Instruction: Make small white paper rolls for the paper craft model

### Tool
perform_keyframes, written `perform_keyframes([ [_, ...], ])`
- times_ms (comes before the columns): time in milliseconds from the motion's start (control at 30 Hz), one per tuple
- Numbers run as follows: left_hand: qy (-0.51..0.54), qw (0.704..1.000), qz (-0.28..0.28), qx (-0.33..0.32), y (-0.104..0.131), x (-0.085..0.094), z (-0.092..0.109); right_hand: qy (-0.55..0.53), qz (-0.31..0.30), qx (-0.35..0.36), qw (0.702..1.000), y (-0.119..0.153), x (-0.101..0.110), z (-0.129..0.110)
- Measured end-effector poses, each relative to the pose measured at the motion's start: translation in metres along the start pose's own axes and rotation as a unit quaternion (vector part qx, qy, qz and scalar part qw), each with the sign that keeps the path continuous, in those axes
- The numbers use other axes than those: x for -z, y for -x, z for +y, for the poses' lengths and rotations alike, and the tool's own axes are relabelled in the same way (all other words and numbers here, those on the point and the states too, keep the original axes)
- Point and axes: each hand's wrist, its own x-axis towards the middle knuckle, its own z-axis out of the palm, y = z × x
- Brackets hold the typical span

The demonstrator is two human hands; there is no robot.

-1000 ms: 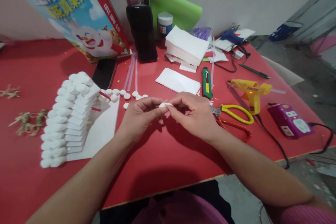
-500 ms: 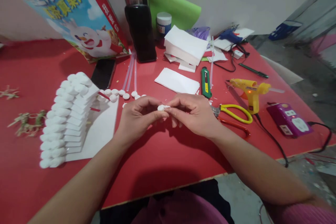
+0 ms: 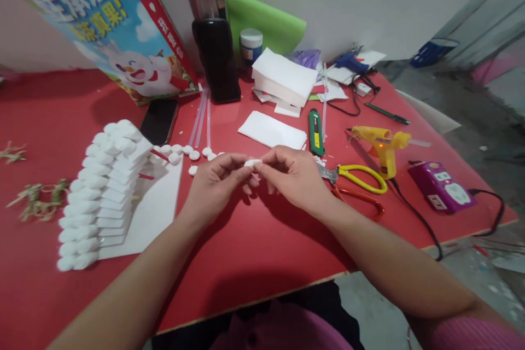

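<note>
Between the fingertips of both hands is a small white piece [image 3: 251, 163], soft-looking and rounded; its material I cannot make out. My left hand [image 3: 219, 178] pinches one side of it, thumb against forefinger. From the other side my right hand [image 3: 293, 175] grips it the same way. Beyond my left hand lie several small white discs [image 3: 193, 155]. To the left stands a stepped white structure [image 3: 110, 191] of folded card strips with rounded white pads along its edge, on a white sheet [image 3: 158, 213].
Right of my hands are scissors [image 3: 361, 175], a yellow glue gun [image 3: 381, 145] and a purple power box [image 3: 441, 186]. Behind them lie a green cutter [image 3: 315, 132] and white paper [image 3: 273, 130]. A phone [image 3: 159, 120], a dark bottle [image 3: 215, 54] and a printed box [image 3: 135, 38] stand farther back.
The white piece has turned between my fingers; its thin tail no longer shows. My fingertips have drawn closer together around it. The whole view has shifted slightly.
</note>
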Motion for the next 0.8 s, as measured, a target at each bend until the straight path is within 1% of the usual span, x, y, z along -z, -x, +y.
perform_keyframes([
  [100,0.005,1.000,-0.008,0.009,-0.003,0.000,0.000,0.126,0.018,0.080,0.989,-0.001,-0.002,0.001],
  [167,0.023,0.999,-0.011,0.025,-0.005,0.002,0.000,0.188,-0.003,0.118,0.975,-0.002,0.001,-0.004],
  [233,0.062,0.998,-0.002,0.031,-0.008,0.005,0.000,0.253,-0.028,0.125,0.959,0.000,0.009,-0.015],
  [267,0.088,0.996,0.005,0.034,-0.009,0.007,-0.001,0.302,-0.036,0.118,0.945,0.003,0.015,-0.022],
  [300,0.116,0.992,0.009,0.040,-0.011,0.010,-0.001,0.368,-0.037,0.107,0.923,0.007,0.024,-0.029],
  [367,0.170,0.983,0.000,0.069,-0.013,0.015,-0.001,0.499,-0.051,0.071,0.862,0.024,0.045,-0.040],
  [433,0.222,0.968,-0.031,0.116,-0.015,0.019,-0.002,0.578,-0.051,0.008,0.814,0.046,0.073,-0.043],
  [467,0.250,0.958,-0.045,0.136,-0.015,0.021,-0.001,0.613,-0.029,-0.034,0.789,0.058,0.089,-0.041],
  [533,0.311,0.934,-0.065,0.165,-0.014,0.023,0.000,0.671,0.010,-0.143,0.728,0.078,0.122,-0.030],
  [567,0.340,0.921,-0.070,0.177,-0.014,0.024,0.000,0.686,0.047,-0.201,0.697,0.085,0.137,-0.021],
  [600,0.364,0.909,-0.073,0.189,-0.014,0.023,0.001,0.682,0.057,-0.230,0.692,0.089,0.151,-0.012],
  [633,0.383,0.898,-0.074,0.203,-0.013,0.023,0.002,0.665,0.077,-0.239,0.703,0.090,0.163,-0.002],
  [667,0.396,0.889,-0.073,0.218,-0.013,0.022,0.003,0.634,0.095,-0.229,0.733,0.089,0.173,0.008],
  [700,0.404,0.882,-0.072,0.231,-0.012,0.022,0.004,0.587,0.114,-0.215,0.772,0.085,0.179,0.019],
  [733,0.407,0.878,-0.070,0.241,-0.012,0.021,0.005,0.537,0.117,-0.200,0.811,0.080,0.184,0.029],
  [767,0.409,0.875,-0.070,0.249,-0.012,0.020,0.005,0.503,0.126,-0.192,0.833,0.074,0.186,0.038],
  [800,0.409,0.873,-0.071,0.255,-0.012,0.019,0.006,0.484,0.149,-0.201,0.838,0.067,0.187,0.047],
])
